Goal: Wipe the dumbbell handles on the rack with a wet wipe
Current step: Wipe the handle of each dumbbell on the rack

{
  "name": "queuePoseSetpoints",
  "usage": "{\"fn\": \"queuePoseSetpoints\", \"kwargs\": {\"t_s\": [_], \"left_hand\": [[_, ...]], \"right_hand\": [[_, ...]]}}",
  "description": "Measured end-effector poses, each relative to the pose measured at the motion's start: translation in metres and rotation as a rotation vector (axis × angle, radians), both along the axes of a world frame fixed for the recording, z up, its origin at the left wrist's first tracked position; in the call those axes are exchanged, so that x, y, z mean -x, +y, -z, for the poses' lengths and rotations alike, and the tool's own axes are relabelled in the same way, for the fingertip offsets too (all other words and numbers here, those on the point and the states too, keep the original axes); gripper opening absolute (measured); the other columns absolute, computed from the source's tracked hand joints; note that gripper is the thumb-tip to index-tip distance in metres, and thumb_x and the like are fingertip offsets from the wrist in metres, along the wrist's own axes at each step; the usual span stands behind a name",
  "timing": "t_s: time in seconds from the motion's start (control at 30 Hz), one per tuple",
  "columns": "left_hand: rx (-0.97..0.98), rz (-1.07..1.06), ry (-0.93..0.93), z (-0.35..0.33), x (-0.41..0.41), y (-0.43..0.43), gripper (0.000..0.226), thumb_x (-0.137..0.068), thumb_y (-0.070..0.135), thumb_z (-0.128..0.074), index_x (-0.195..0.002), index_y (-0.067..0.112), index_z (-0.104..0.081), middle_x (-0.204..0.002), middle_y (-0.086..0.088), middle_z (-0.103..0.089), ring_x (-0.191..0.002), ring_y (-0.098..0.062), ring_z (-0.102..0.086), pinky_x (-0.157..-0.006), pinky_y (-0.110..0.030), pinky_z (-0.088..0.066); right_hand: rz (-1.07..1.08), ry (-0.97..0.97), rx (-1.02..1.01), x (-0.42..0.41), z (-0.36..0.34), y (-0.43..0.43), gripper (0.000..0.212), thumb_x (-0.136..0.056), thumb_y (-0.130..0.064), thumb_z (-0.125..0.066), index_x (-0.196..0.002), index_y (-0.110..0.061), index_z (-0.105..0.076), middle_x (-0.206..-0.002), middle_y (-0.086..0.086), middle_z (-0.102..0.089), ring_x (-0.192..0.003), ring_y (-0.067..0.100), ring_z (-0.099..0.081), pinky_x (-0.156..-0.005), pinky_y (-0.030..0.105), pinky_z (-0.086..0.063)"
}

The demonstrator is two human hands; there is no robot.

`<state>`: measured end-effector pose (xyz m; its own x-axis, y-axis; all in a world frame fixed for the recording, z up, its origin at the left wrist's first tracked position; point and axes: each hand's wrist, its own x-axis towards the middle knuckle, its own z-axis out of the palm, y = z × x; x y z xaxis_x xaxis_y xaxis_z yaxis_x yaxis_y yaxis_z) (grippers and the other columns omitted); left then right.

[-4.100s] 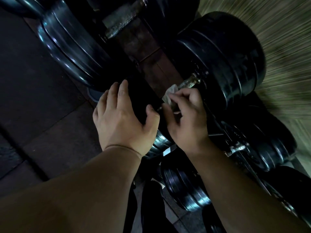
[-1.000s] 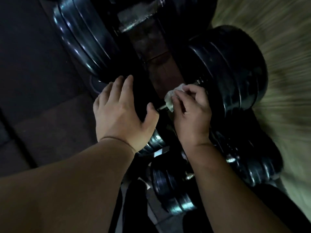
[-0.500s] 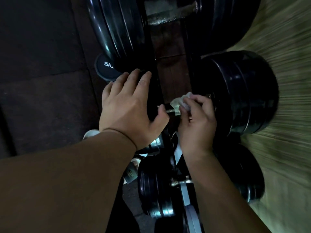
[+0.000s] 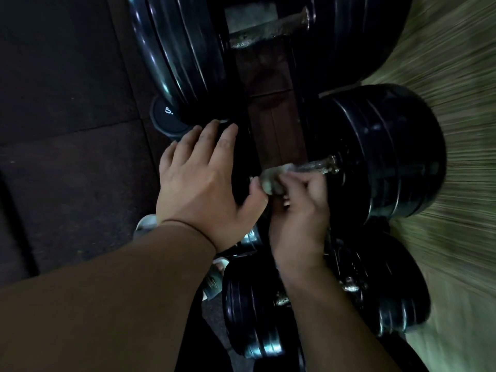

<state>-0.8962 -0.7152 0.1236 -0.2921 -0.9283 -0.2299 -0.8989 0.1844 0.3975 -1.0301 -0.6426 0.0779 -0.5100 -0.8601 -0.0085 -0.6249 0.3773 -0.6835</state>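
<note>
Right hand (image 4: 298, 210): fingers curled, pinching the wet wipe (image 4: 271, 178) and bunching it round the left part of the handle (image 4: 314, 166). Bare knurled metal runs from the wipe to the collar at the right plates (image 4: 381, 157).

Left hand (image 4: 198, 183): flat, fingers straight, resting on the dark left end of the same dumbbell. It holds nothing and reads as a brace.

The dumbbell lies across the rack (image 4: 273, 124), about midway along it, with its plates over both side edges.

Step, as judged: mid-wipe on this handle. The next move calls for sliding the wipe right to the collar while twisting round the bar.

Room: the stroke is short, boxed between plate faces, so knuckles meet the right plates at its end. There is an open gap toward the upper handle (image 4: 268, 25). The lower dumbbell (image 4: 255, 304) sits close beneath. Floor mat (image 4: 67, 103) lies off the rack's left edge.
</note>
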Motion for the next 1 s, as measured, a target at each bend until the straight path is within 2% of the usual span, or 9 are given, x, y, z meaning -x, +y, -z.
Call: {"fn": "queuePoseSetpoints", "kwargs": {"t_s": [0.03,0.1,0.17,0.33,0.4,0.47,0.57,0.8,1.0], "left_hand": [[-0.001,0.001,0.0,0.0,0.0,0.0,0.083,-0.086,0.061,-0.043,-0.157,0.017,-0.04,-0.161,-0.009,-0.044,-0.15,-0.034,-0.035,-0.122,-0.055,-0.026],[-0.002,0.003,-0.003,-0.001,0.0,0.0,0.084,-0.086,0.061,-0.042,-0.157,0.017,-0.04,-0.161,-0.009,-0.043,-0.15,-0.034,-0.034,-0.122,-0.055,-0.026],[0.001,0.007,-0.013,-0.001,0.0,0.0,0.084,-0.086,0.061,-0.042,-0.157,0.017,-0.039,-0.162,-0.008,-0.043,-0.151,-0.033,-0.034,-0.122,-0.055,-0.026],[0.015,0.014,-0.019,0.0,0.001,0.0,0.084,-0.085,0.06,-0.041,-0.157,0.018,-0.038,-0.162,-0.007,-0.042,-0.151,-0.032,-0.033,-0.122,-0.052,-0.025],[0.028,0.012,-0.013,0.0,0.001,0.0,0.084,-0.085,0.06,-0.041,-0.157,0.016,-0.039,-0.162,-0.008,-0.043,-0.15,-0.033,-0.034,-0.122,-0.052,-0.026],[0.044,0.008,0.003,0.001,0.0,0.001,0.083,-0.086,0.058,-0.042,-0.156,0.015,-0.04,-0.161,-0.009,-0.044,-0.149,-0.034,-0.035,-0.122,-0.054,-0.028],[0.044,0.015,0.007,0.001,0.0,0.002,0.083,-0.087,0.058,-0.042,-0.157,0.015,-0.038,-0.162,-0.01,-0.043,-0.151,-0.033,-0.034,-0.125,-0.052,-0.026],[0.049,0.032,0.001,0.001,0.002,0.001,0.085,-0.086,0.059,-0.037,-0.158,0.014,-0.037,-0.163,-0.009,-0.041,-0.153,-0.03,-0.032,-0.127,-0.047,-0.022],[0.062,0.032,0.017,0.004,0.001,0.003,0.085,-0.086,0.059,-0.035,-0.159,0.014,-0.037,-0.164,-0.006,-0.04,-0.154,-0.027,-0.03,-0.127,-0.043,-0.019]], "right_hand": [[-0.05,-0.025,-0.009,-0.005,0.001,0.003,0.031,-0.086,-0.007,-0.064,-0.099,-0.035,-0.067,-0.109,-0.004,-0.054,-0.097,0.016,-0.058,-0.091,0.019,-0.049],[-0.051,-0.019,-0.029,-0.002,0.003,0.006,0.031,-0.082,0.0,-0.069,-0.105,-0.021,-0.069,-0.106,-0.005,-0.053,-0.092,0.015,-0.056,-0.082,0.016,-0.047],[0.061,-0.03,0.004,0.003,0.005,0.006,0.029,-0.08,0.001,-0.075,-0.106,-0.011,-0.071,-0.108,-0.001,-0.056,-0.091,0.013,-0.059,-0.08,0.02,-0.051],[0.367,-0.073,0.061,-0.019,0.01,0.007,0.02,-0.08,0.0,-0.078,-0.098,-0.006,-0.072,-0.102,0.01,-0.067,-0.09,0.001,-0.061,-0.075,-0.001,-0.042],[0.487,-0.203,0.098,-0.022,0.014,0.005,0.016,-0.083,-0.008,-0.077,-0.096,-0.015,-0.071,-0.099,0.005,-0.071,-0.089,0.013,-0.069,-0.073,0.011,-0.052],[0.614,-0.299,0.143,-0.019,0.012,0.0,0.014,-0.086,-0.017,-0.076,-0.096,-0.023,-0.07,-0.098,0.0,-0.072,-0.089,0.013,-0.071,-0.073,0.03,-0.06],[0.754,-0.356,0.183,-0.011,0.008,-0.006,0.013,-0.087,-0.018,-0.076,-0.099,-0.02,-0.071,-0.101,-0.001,-0.073,-0.096,0.01,-0.069,-0.081,0.028,-0.059],[0.539,-0.407,0.071,-0.022,0.011,0.002,0.015,-0.082,-0.007,-0.078,-0.095,-0.015,-0.077,-0.099,0.0,-0.071,-0.092,0.007,-0.068,-0.078,0.018,-0.055],[0.704,-0.268,0.199,-0.002,0.007,-0.012,0.014,-0.083,-0.011,-0.076,-0.095,-0.017,-0.077,-0.102,-0.003,-0.068,-0.097,0.007,-0.066,-0.075,0.008,-0.049]]}}
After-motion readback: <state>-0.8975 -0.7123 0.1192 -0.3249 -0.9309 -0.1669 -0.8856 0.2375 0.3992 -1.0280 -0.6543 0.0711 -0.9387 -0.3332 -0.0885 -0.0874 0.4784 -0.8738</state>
